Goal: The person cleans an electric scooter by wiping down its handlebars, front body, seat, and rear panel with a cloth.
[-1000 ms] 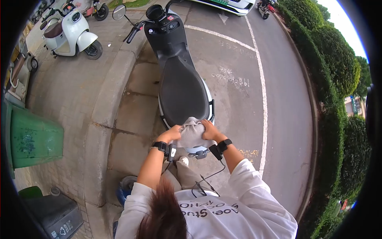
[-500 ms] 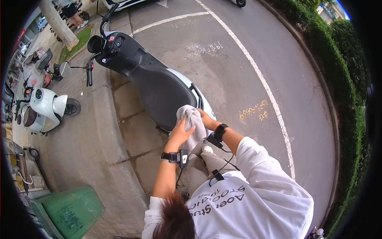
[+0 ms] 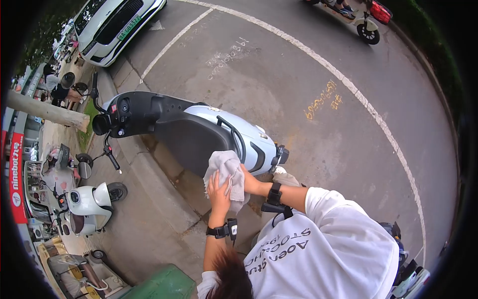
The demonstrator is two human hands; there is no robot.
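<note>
A light grey cloth (image 3: pixel 225 172) hangs bunched between both hands, over the rear end of the scooter's black seat (image 3: pixel 186 142). My left hand (image 3: pixel 219 198) grips its near side, fingers laid up along the folds. On the other side my right hand (image 3: pixel 253 183) clasps the cloth, with the fingertips hidden behind it. The white and black scooter (image 3: pixel 259 134) stands just in front of me, its handlebars to the left and its tail to the right. A black grab rail (image 3: pixel 234 132) curves beside the seat, close to the cloth.
A raised kerb (image 3: pixel 164 187) runs along the scooter's near left side. Another white scooter (image 3: pixel 89 209) and a green bin (image 3: pixel 167 286) stand on the pavement. A white car (image 3: pixel 117 30) is parked beyond. At top right, a person rides a scooter (image 3: pixel 353 17) on the road.
My view has turned and tilted, so the scooter lies more sideways. The cloth stays in both hands, now bunched higher and opened out more. The rider has come further into view.
</note>
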